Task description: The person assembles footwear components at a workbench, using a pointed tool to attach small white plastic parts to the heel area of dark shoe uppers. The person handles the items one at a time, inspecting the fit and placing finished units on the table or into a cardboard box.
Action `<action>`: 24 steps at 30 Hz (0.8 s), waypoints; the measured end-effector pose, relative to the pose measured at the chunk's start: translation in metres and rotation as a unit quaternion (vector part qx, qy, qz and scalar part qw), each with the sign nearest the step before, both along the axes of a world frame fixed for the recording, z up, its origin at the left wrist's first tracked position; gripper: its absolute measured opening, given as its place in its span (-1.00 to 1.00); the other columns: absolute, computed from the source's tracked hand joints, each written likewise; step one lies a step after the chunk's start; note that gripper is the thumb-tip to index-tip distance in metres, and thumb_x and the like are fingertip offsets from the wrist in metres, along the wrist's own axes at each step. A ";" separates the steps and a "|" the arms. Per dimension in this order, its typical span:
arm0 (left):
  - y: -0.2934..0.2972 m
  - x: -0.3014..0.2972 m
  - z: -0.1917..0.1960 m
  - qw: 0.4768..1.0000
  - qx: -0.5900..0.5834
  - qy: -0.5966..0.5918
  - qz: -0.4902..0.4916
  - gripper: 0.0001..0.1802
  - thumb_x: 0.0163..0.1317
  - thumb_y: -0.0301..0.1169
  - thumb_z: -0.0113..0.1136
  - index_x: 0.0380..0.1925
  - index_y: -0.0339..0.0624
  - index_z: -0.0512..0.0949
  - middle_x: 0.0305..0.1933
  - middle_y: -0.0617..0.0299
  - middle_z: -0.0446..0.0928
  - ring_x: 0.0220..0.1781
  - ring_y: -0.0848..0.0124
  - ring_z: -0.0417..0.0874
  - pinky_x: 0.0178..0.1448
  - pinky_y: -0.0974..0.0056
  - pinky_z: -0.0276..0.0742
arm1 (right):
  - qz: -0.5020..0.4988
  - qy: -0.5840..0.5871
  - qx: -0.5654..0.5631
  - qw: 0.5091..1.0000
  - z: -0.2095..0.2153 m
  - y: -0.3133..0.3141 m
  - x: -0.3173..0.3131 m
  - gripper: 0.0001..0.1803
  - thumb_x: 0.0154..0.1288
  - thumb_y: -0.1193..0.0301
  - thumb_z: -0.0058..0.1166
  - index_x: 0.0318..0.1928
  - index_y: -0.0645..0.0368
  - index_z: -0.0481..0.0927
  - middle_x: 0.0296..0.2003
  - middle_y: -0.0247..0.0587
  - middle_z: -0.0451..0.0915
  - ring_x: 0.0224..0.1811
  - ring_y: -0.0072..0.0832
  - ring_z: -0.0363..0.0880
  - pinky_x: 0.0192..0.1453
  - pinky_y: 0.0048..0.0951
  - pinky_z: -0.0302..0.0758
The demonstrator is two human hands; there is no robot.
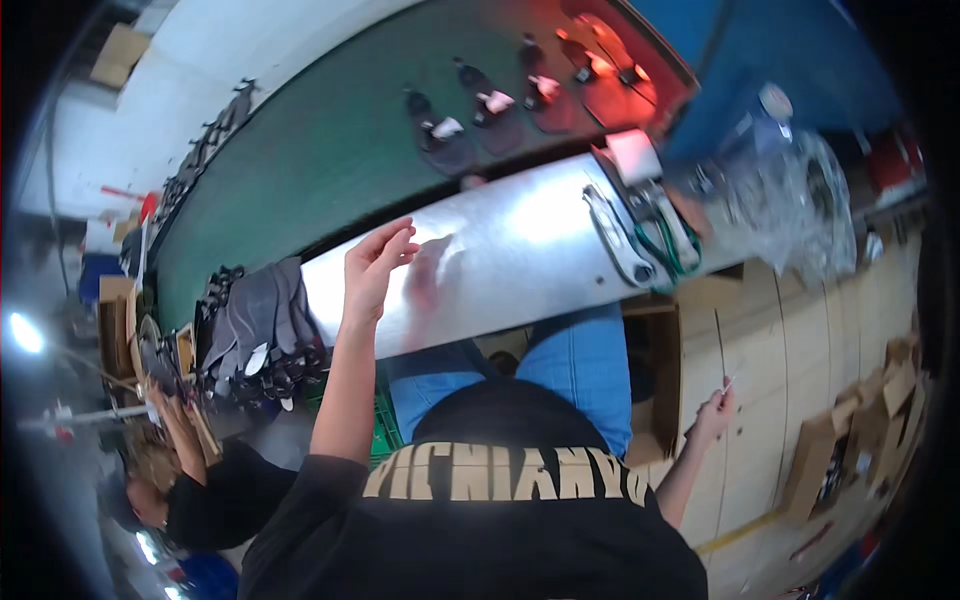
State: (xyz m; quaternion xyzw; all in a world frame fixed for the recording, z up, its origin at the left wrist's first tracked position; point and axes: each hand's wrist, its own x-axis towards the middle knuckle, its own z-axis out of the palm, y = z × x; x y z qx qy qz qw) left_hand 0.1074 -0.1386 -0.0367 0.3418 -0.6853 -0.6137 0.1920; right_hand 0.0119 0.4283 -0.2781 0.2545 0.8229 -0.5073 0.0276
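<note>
My left hand [375,272] is raised over the shiny metal work surface [490,250], fingers loosely bent, with nothing visible in it. Far out to the right, beyond the edge of that surface, my right hand [712,412] pinches a small thin white piece [730,383] too small to name. Nearest to my left hand is a pile of dark grey strapped pieces [262,325] with black buckles, at the left end of the metal. Several similar dark pieces with white tags lie in a row on the green belt [320,150]; one piece [440,135] is at the row's left.
At the metal's right end sit a white roll [632,157] and a grey looped item with green edging [665,235]. Clear plastic bags [800,195] bulge beyond. Cardboard boxes [830,450] stand on the right-hand floor. Another person [220,490] works at the lower left.
</note>
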 end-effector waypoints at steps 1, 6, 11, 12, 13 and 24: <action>-0.014 0.001 -0.002 1.000 -0.017 0.004 0.023 -0.66 0.29 -0.37 0.19 0.00 -0.32 0.58 -0.13 0.13 0.63 -0.18 0.48 0.64 -0.08 0.42 0.55 | 0.035 0.048 -0.057 0.997 0.046 -0.025 -0.014 -0.57 0.35 0.56 -0.10 0.21 0.11 0.48 -0.36 -0.40 0.49 -0.43 -0.70 0.36 -0.32 -0.64 0.39; -0.064 -0.067 -0.039 0.987 -0.145 0.039 0.049 -0.58 0.19 -0.33 0.29 0.03 -0.31 0.57 -0.08 0.13 0.64 -0.08 0.45 0.62 0.03 0.39 0.50 | 0.208 0.224 -0.148 0.940 0.193 -0.148 -0.051 -0.50 0.26 0.65 -0.02 0.24 0.20 0.45 -0.38 -0.46 0.39 -0.41 -0.72 0.32 -0.28 -0.69 0.35; -0.089 -0.124 -0.055 0.914 -0.395 -0.071 0.066 -0.42 0.10 -0.05 0.28 0.08 -0.11 0.53 0.15 -0.11 0.47 0.25 -0.02 0.42 0.28 0.07 0.34 | 0.423 0.226 -0.073 0.874 0.243 -0.287 -0.057 -0.48 0.09 0.65 0.13 0.12 0.11 0.58 -0.32 -0.29 0.50 -0.33 -0.58 0.42 -0.21 -0.59 0.41; -0.091 -0.133 -0.061 0.912 -0.392 -0.103 0.055 -0.44 0.11 -0.03 0.27 0.07 -0.04 0.54 0.18 -0.13 0.44 0.30 -0.07 0.36 0.32 0.00 0.30 | 0.447 0.230 -0.035 0.864 0.242 -0.306 -0.057 -0.49 0.08 0.62 0.15 0.11 0.07 0.59 -0.34 -0.23 0.51 -0.32 -0.50 0.45 -0.19 -0.53 0.43; -0.088 -0.140 -0.065 0.899 -0.408 -0.150 0.058 -0.46 0.11 -0.01 0.26 0.07 0.00 0.55 0.21 -0.17 0.40 0.34 -0.14 0.29 0.35 -0.07 0.22 | 0.465 0.264 0.027 0.844 0.236 -0.317 -0.059 -0.51 0.07 0.60 0.16 0.08 0.05 0.60 -0.34 -0.22 0.49 -0.30 -0.43 0.46 -0.17 -0.47 0.44; -0.059 -0.156 -0.067 0.904 -0.393 -0.032 0.162 -0.68 -0.01 -0.36 0.41 -0.19 -0.04 0.62 -0.06 -0.02 0.49 0.00 0.07 0.51 0.07 0.09 0.45 | 0.470 0.343 0.250 0.774 0.216 -0.335 -0.063 -0.66 0.09 0.48 0.18 -0.06 -0.02 0.64 -0.27 -0.20 0.42 -0.20 -0.23 0.44 -0.16 -0.24 0.44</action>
